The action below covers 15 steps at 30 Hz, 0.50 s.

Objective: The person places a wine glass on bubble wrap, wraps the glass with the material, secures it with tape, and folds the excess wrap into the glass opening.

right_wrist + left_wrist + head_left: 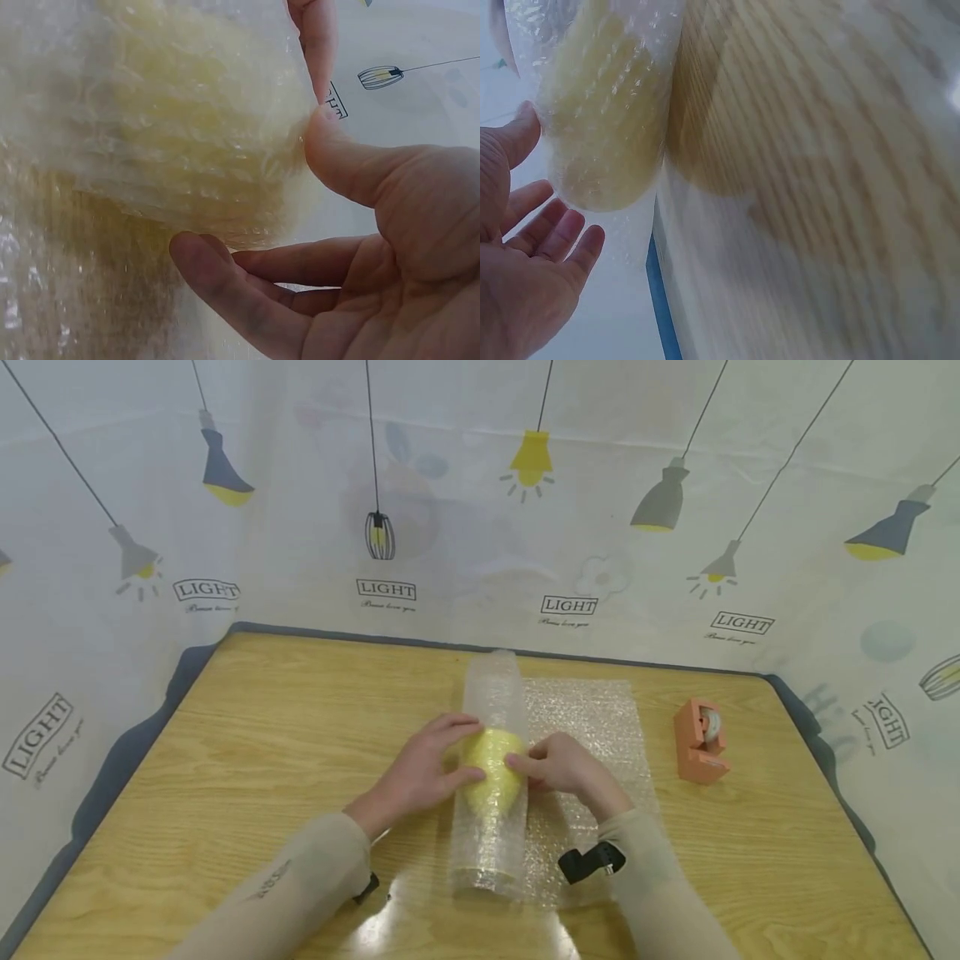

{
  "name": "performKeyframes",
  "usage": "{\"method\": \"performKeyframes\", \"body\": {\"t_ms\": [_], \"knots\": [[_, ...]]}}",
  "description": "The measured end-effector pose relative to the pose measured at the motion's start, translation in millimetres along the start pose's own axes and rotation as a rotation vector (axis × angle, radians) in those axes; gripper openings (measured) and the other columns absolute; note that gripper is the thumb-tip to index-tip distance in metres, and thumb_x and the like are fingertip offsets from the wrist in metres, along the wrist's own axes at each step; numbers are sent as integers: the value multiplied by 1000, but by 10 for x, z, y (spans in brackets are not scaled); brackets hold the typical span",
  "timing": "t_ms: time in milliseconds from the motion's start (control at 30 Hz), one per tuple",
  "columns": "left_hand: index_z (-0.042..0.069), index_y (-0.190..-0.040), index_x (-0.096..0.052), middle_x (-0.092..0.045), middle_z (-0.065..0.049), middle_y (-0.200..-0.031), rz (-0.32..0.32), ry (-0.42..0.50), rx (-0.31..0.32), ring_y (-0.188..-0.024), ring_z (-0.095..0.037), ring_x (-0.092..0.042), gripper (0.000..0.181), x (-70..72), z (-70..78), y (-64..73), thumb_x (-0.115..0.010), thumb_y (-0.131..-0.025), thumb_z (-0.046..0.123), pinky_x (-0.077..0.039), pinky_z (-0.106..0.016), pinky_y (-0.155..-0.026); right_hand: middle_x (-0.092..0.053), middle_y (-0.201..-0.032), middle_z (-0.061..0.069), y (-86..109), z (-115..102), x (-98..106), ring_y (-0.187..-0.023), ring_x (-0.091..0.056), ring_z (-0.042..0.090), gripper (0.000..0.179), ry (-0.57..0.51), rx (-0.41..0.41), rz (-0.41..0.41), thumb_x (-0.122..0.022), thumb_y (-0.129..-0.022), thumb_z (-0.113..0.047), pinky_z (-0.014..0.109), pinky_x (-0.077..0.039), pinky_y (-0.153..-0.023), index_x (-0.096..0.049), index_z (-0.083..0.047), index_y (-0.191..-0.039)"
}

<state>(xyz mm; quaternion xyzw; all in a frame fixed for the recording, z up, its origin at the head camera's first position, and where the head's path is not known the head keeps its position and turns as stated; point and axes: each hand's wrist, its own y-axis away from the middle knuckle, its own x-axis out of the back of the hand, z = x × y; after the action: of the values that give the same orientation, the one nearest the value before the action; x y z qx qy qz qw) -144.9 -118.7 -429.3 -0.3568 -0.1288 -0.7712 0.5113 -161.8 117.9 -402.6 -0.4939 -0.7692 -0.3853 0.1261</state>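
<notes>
A tapered, rounded yellow thing [497, 770] lies inside a roll of clear bubble wrap [491, 852]; the film blurs its details. On the roll's left side rests my left hand [423, 768], its thumb and index finger spread along the yellow part. Loosely extended fingers of that hand [536, 247] show in the left wrist view, thumb tip against the wrap. My right hand [566, 767] grips the roll's right side, thumb on top and fingers low at its edge. In the right wrist view the thumb [352, 161] presses the wrap beside the yellow thing.
Flat bubble wrap [585, 718] spreads to the right from the roll. An orange tape dispenser [697, 739] stands farther right on the wooden table [300, 710]. Behind the table's dark edge hangs a white sheet [465, 552] printed with lamps.
</notes>
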Motion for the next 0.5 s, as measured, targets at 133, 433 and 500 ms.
{"method": "performKeyframes", "body": {"t_ms": [133,433,500], "knots": [[6,-147,-55,-51,-10,-154,-3,10,3,-144,-32,-45,68,-30,43,-14,-82,-89,29,-35,-52,-122,-78,-96,14,11,44,33,-84,-76,25,50,18,-8,-2,-70,-98,-42,49,-59,-95,-74,6,-112],[6,-146,-56,-52,-9,-153,-9,-6,-16,-144,-31,-45,69,-81,133,-64,-82,-88,32,-34,-50,-123,-76,-98,15,26,123,92,-83,-73,23,51,44,24,1,-72,-97,-37,46,-59,-90,-70,9,-118],[5,-146,-56,-52,-9,-153,-11,-2,-19,-144,-31,-45,69,-83,149,-67,-82,-88,32,-33,-50,-123,-74,-105,20,21,150,88,-83,-74,24,52,-20,25,-9,-73,-97,-33,46,-59,-92,-65,12,-123]]}}
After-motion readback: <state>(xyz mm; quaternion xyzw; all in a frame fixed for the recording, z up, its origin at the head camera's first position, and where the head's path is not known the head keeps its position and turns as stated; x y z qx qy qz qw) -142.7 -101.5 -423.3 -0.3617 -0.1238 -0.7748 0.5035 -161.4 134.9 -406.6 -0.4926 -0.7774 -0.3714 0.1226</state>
